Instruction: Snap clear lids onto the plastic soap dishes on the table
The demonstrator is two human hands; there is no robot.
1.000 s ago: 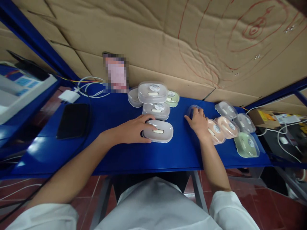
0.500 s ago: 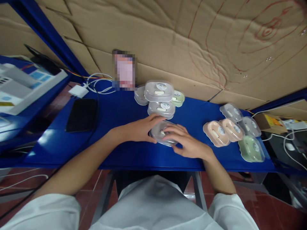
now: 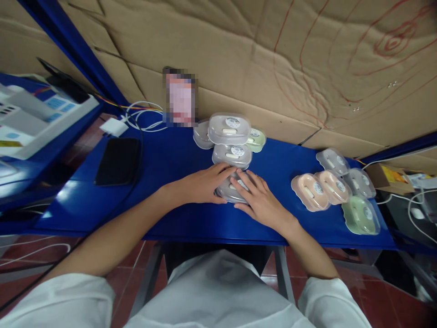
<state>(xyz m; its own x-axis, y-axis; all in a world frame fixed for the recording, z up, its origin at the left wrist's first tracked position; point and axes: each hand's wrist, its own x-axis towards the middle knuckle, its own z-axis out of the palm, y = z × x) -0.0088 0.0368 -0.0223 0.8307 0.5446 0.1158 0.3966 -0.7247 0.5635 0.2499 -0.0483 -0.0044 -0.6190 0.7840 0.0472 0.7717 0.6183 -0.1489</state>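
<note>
While both palms pressed down, my left hand (image 3: pixel 201 184) and right hand (image 3: pixel 261 200), fingers spread flat, covered the grey case (image 3: pixel 229 191) near the table's (image 3: pixel 164 218) front edge.

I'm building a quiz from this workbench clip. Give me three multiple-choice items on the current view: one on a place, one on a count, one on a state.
1. Where does the black phone lie?
A. Left part of the blue table
B. Among the right-hand boxes
C. On the floor

2. How many peach boxes lie in the right-hand group?
A. One
B. Two
C. Four

3. What are the hands doing?
A. Both hang free
B. Only one touches the phone
C. Both rest on one grey box

Answers: 1 A, it lies left of the arms. 2 B, two peach boxes side by side. 3 C, left hand and right hand meet on it.
</note>
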